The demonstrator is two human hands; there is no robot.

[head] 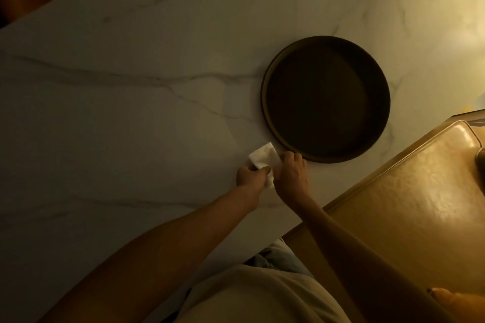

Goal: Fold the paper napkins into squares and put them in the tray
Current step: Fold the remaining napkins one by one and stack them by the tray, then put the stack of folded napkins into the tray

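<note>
i pinch the napkin (263, 158) with my left hand (251, 175) and right hand (290, 170), to fold it square on the table (131, 113), just beside the tray (263, 102).

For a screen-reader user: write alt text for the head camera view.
Seen from above, a person's left hand and right hand pinch a small white paper napkin over a marble-patterned table. A round dark tray with nothing visible in it sits just beyond the hands, and a tan padded seat is at the right.
</note>
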